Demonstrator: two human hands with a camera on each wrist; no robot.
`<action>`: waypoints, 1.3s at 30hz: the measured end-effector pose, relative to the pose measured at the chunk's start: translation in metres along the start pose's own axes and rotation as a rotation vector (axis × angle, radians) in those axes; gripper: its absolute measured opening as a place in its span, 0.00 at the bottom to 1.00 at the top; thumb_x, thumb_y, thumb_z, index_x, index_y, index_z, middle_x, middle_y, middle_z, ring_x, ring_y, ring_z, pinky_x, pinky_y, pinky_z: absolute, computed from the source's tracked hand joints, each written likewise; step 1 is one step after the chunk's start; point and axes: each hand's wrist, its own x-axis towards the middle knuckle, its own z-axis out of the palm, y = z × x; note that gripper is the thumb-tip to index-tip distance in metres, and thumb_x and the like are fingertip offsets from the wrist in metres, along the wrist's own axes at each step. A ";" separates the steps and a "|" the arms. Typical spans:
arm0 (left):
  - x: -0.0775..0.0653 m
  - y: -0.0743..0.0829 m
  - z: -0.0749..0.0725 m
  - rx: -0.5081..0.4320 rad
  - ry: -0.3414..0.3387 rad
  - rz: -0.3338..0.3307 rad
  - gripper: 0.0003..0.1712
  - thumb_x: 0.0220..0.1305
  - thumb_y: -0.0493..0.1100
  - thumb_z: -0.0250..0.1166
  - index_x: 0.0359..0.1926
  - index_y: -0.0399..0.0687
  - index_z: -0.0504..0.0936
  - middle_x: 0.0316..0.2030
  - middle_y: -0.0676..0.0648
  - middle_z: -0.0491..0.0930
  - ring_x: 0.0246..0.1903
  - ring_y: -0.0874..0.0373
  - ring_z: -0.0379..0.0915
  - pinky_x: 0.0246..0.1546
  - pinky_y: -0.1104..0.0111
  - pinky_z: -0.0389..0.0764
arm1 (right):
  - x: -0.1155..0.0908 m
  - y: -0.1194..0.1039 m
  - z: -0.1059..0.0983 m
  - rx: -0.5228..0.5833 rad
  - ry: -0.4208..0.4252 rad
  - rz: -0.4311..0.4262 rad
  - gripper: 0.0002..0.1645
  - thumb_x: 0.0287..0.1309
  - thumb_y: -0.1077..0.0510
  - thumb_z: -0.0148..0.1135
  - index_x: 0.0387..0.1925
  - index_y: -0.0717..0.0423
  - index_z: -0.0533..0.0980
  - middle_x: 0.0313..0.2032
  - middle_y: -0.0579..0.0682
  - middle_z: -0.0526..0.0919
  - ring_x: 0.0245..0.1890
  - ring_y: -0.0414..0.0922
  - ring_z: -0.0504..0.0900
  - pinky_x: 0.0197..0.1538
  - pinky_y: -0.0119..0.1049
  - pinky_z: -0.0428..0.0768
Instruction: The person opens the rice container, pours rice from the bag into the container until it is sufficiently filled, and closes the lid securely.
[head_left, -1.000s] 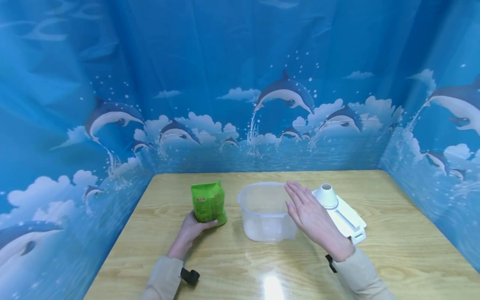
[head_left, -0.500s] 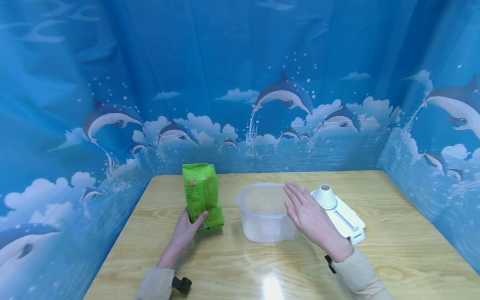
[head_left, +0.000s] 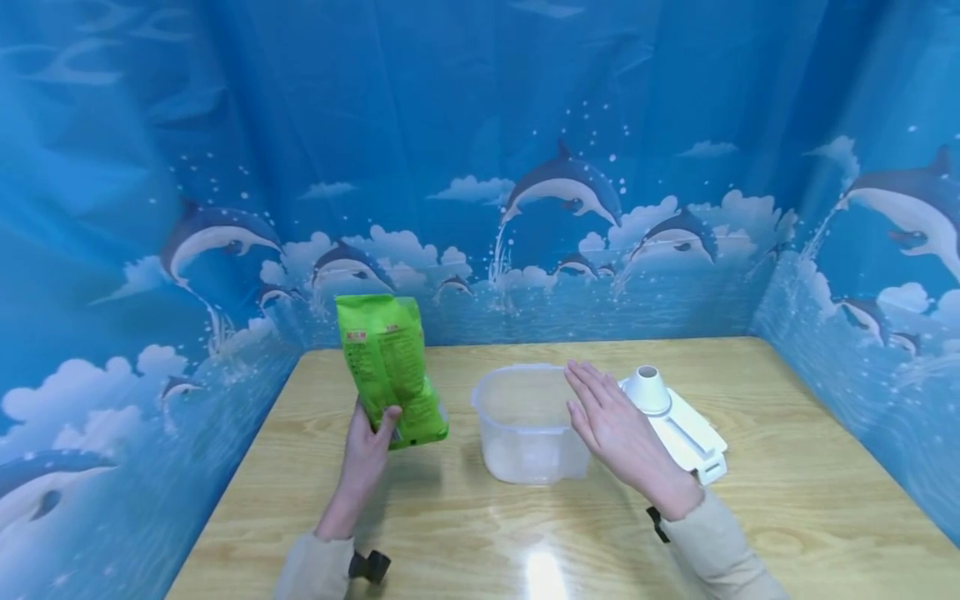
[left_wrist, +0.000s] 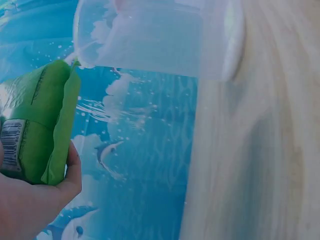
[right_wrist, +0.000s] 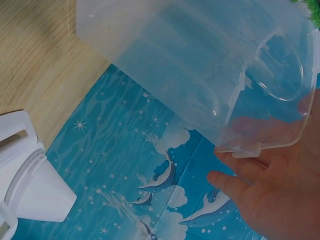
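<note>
My left hand (head_left: 366, 446) grips a bright green bag (head_left: 390, 371) near its lower end, thumb across the printed face. The bag is raised over the table and leans to the left. A barcode label shows on the bag (left_wrist: 35, 125) in the left wrist view. Right of it a clear plastic container (head_left: 525, 454) stands without a lid on the table. My right hand (head_left: 626, 433) lies at the container's right side with straight fingers at its rim. In the right wrist view the fingers (right_wrist: 227, 185) show right by the rim of the container (right_wrist: 200, 75).
A white lid-like plastic piece (head_left: 693, 437) with a cone-shaped spout (head_left: 649, 390) lies on the wooden table (head_left: 465, 533), right of the container. A blue curtain (head_left: 450, 125) printed with dolphins hangs behind the table and along both sides.
My left hand has lifted the green bag up and slightly to the left, tilting it so more of its printed face shows. The right hand and the container have hardly moved.
</note>
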 end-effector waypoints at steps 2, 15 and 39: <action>-0.001 0.005 0.001 -0.007 0.001 0.018 0.28 0.75 0.41 0.57 0.69 0.33 0.62 0.49 0.43 0.75 0.46 0.70 0.73 0.50 0.80 0.73 | 0.000 0.000 0.000 -0.001 -0.004 0.001 0.33 0.76 0.52 0.49 0.73 0.65 0.62 0.74 0.59 0.64 0.75 0.56 0.60 0.77 0.53 0.58; -0.003 0.020 0.016 -0.075 0.000 0.117 0.26 0.79 0.46 0.52 0.69 0.36 0.67 0.43 0.56 0.79 0.40 0.64 0.79 0.41 0.73 0.81 | 0.002 0.001 -0.001 -0.002 0.005 -0.005 0.33 0.77 0.50 0.46 0.73 0.66 0.63 0.74 0.59 0.65 0.75 0.57 0.61 0.76 0.54 0.59; 0.000 0.038 0.024 0.008 -0.073 -0.054 0.20 0.78 0.47 0.56 0.53 0.33 0.80 0.28 0.43 0.84 0.22 0.60 0.80 0.26 0.67 0.84 | 0.000 0.000 0.000 -0.007 0.014 -0.014 0.32 0.76 0.51 0.47 0.72 0.66 0.63 0.73 0.60 0.65 0.74 0.57 0.62 0.76 0.54 0.59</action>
